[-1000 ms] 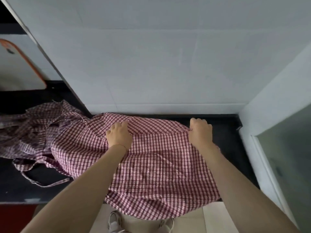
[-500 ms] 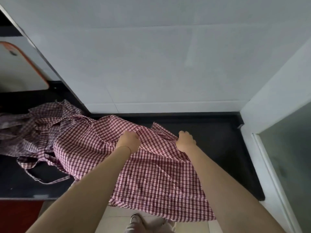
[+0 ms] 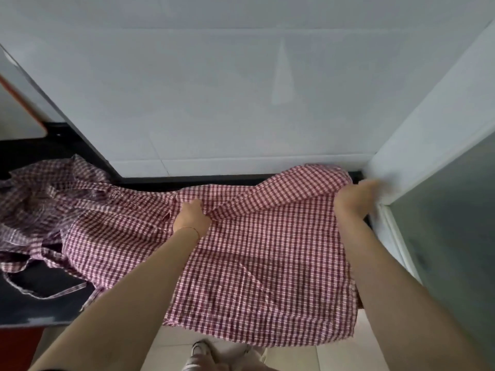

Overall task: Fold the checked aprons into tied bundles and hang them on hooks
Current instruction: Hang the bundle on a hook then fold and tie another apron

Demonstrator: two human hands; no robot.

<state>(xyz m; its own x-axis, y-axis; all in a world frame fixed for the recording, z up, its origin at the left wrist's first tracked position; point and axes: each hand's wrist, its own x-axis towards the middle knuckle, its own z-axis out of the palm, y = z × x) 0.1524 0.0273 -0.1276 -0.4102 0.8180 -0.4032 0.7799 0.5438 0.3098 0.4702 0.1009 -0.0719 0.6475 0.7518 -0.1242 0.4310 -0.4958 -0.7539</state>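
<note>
A red-and-white checked apron (image 3: 267,258) lies spread over the black counter (image 3: 40,298), its lower edge hanging past the counter's front. My left hand (image 3: 191,216) grips a fold of the cloth near the middle. My right hand (image 3: 353,199) grips the cloth's far right part, pulled out toward the white corner post. Between the two hands a raised fold of cloth runs taut. No hooks are in view.
More crumpled checked aprons (image 3: 34,199) with loose ties lie at the left of the counter. A white tiled wall (image 3: 241,89) rises behind. A frosted glass panel (image 3: 450,223) and its white frame stand close at the right. A shoe (image 3: 198,352) shows on the floor below.
Both hands closed on the cloth, then my right hand drew it far to the right, up to the corner post. My left hand kept its hold near the middle, and the apron spread wider.
</note>
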